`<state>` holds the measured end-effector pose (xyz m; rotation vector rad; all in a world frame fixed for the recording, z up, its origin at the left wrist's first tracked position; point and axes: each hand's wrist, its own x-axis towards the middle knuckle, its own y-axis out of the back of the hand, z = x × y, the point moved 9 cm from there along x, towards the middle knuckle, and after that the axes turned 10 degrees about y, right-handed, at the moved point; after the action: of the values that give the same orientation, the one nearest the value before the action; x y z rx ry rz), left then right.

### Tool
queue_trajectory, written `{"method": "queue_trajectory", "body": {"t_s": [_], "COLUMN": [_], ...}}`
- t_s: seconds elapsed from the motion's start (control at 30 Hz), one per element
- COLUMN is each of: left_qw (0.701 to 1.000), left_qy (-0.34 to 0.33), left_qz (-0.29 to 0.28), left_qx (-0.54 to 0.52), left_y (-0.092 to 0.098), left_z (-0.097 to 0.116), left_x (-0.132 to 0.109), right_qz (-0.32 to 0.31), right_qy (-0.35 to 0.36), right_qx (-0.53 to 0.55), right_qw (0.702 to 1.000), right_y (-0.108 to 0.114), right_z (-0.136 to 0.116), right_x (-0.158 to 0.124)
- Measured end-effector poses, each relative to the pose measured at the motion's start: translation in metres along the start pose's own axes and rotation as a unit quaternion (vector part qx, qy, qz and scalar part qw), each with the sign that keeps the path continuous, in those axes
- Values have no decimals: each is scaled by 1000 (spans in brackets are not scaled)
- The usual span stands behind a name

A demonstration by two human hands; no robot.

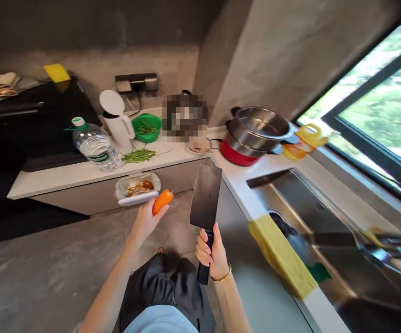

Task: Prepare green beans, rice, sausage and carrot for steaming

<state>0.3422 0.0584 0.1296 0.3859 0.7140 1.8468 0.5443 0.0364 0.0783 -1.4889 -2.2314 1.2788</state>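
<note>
My left hand [150,218] is wrapped round an orange carrot [162,201], whose stem end points up and to the right. Upright in my right hand [212,252] is a cleaver [206,196] with a broad dark blade, gripped by its black handle. Both hands are in the air in front of the counter, apart from each other. Beyond the carrot, a waste container [138,188] with orange-brown scraps hangs at the counter's front. Green beans [138,156] lie on the counter, and more sit in a green bowl [146,128].
A water bottle [94,145] and white kettle [119,125] stand at the left. Stacked steel pots [259,129] and a yellow jug [304,142] stand at the right. A yellow cloth [280,254] drapes over the edge beside the sink [328,217].
</note>
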Motion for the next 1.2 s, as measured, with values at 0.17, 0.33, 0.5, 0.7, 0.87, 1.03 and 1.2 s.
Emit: {"method": "queue_trajectory", "body": {"t_s": [0.17,0.33,0.5,0.7,0.87,1.03,1.2], "left_qw": [995,976,948,930,930,924,914], "left_qy": [95,192,273,318,299,294,314], "left_qz": [32,7,-33,-96,-149,-185,-191], "left_qx": [23,99,161,156,150,161,172], "left_y": [48,52,37,26,22,19,17], "left_z": [-62,-135,-203,-261,-284,-296,-304], "left_x": [62,125,173,208,228,233,235], "right_qz": [-20,1,-141,-191,-167,-158,-153], "right_qy": [-83,42,75,-19,-70,-115,-132], "right_qx": [-107,-446,-674,-763,-779,-784,-778], "right_qw": [991,894,721,618,600,589,595], "right_y": [-45,-46,-65,-67,-73,-75,-65], "right_z": [26,20,47,86,102,110,106], "right_x": [104,212,281,318,328,326,326]}}
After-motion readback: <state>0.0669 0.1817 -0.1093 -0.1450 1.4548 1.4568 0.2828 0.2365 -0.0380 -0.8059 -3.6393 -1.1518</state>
